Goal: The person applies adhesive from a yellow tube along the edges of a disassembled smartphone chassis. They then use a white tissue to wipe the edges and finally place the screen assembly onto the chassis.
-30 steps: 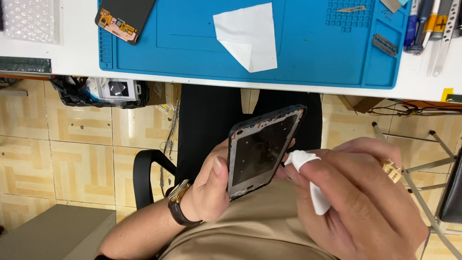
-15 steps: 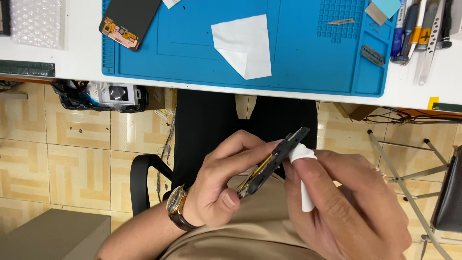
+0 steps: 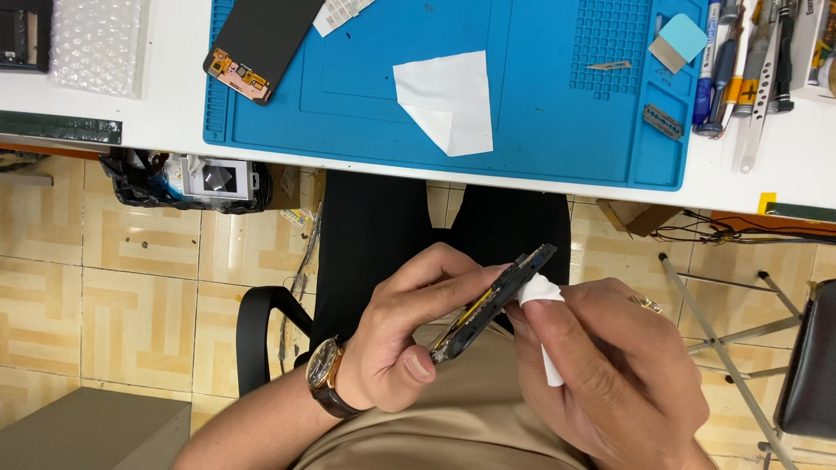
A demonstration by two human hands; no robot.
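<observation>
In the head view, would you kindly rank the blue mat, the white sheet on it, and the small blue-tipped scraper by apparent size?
1. Blue mat, by far the largest.
2. White sheet, lying on the mat.
3. Blue-tipped scraper, smallest, at the mat's top right corner.

I see the mat (image 3: pixel 540 104) on the desk (image 3: pixel 157 122), paper (image 3: pixel 446 97) at its centre, screen (image 3: pixel 261 39) on its left end, tools (image 3: pixel 740 61) off its right edge. Below desk, over my lap: phone frame (image 3: pixel 492 300) edge-on in left hand (image 3: pixel 409 348), right hand (image 3: pixel 601 374) w/ wipe (image 3: pixel 542 300) touching its right side.
</observation>
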